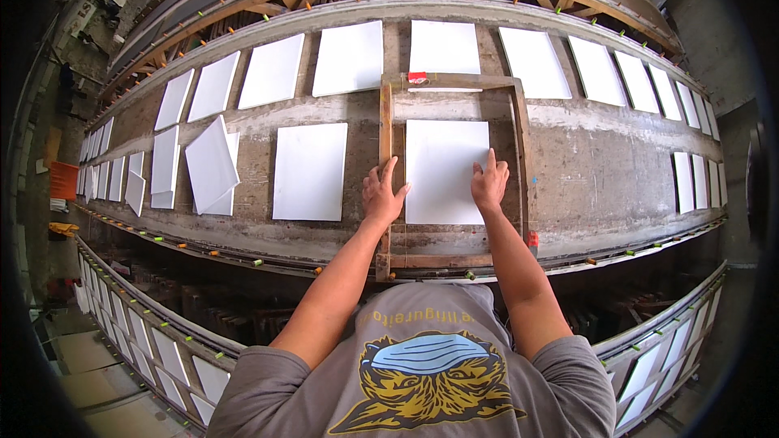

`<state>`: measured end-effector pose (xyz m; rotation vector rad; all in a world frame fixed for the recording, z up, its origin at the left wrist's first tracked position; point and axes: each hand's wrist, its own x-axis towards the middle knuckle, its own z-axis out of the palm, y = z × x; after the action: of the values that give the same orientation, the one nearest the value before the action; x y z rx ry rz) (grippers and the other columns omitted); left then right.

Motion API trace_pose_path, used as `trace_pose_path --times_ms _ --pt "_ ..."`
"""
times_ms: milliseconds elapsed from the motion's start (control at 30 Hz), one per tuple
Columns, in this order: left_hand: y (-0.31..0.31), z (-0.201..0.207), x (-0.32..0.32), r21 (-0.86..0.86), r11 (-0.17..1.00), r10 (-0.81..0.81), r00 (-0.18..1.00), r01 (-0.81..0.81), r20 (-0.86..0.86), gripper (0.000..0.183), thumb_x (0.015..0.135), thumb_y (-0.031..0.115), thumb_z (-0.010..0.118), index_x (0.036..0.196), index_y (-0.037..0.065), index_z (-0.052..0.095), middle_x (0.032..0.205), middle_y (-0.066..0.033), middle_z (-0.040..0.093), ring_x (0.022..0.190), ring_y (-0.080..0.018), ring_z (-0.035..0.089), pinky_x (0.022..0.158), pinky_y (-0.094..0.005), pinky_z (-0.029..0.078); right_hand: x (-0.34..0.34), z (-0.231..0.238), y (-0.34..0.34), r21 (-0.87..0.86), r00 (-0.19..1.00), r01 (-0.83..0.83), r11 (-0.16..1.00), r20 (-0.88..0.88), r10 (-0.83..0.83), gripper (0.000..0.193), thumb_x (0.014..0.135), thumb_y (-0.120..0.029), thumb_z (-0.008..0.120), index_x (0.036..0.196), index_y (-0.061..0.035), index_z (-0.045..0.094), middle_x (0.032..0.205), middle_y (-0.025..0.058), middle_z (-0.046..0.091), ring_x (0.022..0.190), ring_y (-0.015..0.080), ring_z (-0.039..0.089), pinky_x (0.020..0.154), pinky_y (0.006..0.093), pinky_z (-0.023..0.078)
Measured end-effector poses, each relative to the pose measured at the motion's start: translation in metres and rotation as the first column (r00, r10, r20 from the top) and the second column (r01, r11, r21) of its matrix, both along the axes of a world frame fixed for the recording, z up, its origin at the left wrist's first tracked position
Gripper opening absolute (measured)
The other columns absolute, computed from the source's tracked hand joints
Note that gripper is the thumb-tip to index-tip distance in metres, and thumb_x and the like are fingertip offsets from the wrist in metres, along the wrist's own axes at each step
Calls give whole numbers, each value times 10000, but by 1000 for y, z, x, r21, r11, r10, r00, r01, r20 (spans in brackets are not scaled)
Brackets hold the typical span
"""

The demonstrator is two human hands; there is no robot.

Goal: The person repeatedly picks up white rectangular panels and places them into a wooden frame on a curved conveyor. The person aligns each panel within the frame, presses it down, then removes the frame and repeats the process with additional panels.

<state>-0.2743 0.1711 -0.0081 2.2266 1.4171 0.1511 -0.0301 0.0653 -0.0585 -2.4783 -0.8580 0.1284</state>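
Observation:
A white rectangular sheet lies flat on the long worn table, inside a wooden frame that surrounds it. My left hand rests over the frame's left bar, fingers spread, with the thumb reaching to the sheet's left edge. At the sheet's right edge is my right hand, its index finger stretched forward and the other fingers partly bent. Neither hand has anything visibly gripped. Red pieces sit on the frame's far bar and near its lower right corner.
White sheets lie in two rows along the table; one single sheet is left of the frame. A tilted sheet overlaps another farther left. Small coloured pegs line the table edges. Similar long tables stand beyond and behind me.

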Motion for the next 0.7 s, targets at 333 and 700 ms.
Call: trace_pose_path --times_ms 333,700 --pt "1 -3 0 3 1000 -13 1000 13 4 818 928 399 740 1595 357 269 1486 -179 400 1319 -389 453 1079 -536 427 0 9 1 -74 998 -7 997 54 11 597 939 -289 709 1462 -69 526 1135 205 570 1082 386 552 960 461 472" --pt "-15 18 7 167 986 29 998 -21 -47 754 956 475 651 1586 215 329 1554 -257 329 1417 -444 345 1157 -577 320 0 9 -4 -27 993 -4 1000 117 7 621 899 -303 751 1444 -88 548 1103 188 577 1041 379 569 894 459 494"
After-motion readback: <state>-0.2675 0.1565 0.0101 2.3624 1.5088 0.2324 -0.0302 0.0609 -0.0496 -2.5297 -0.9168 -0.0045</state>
